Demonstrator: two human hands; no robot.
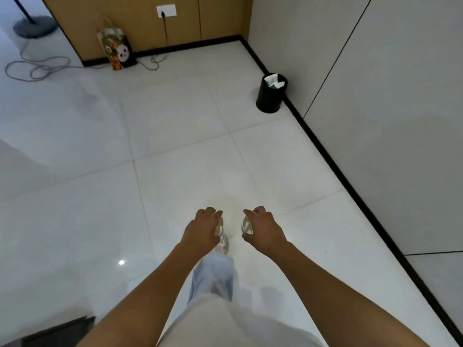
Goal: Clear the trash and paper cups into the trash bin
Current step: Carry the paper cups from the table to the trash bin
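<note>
Black cylindrical plastic trash bin (271,95), upright against wall, paper inside | right hand (263,230) grasps white paper cup (247,225), nearer bin | left hand (203,229) grasps second white paper cup (219,226); bin ahead-right of both.

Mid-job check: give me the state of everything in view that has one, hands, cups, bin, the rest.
Left hand: grips a paper cup from above.
Right hand: grips a second cup from above.
Left cup: held, off the floor.
Right cup: held, off the floor.
Bin: upright by the wall, no lid, white paper inside.
Gift bag: upright against the wooden panel.
Plug: in the wall socket.
</note>
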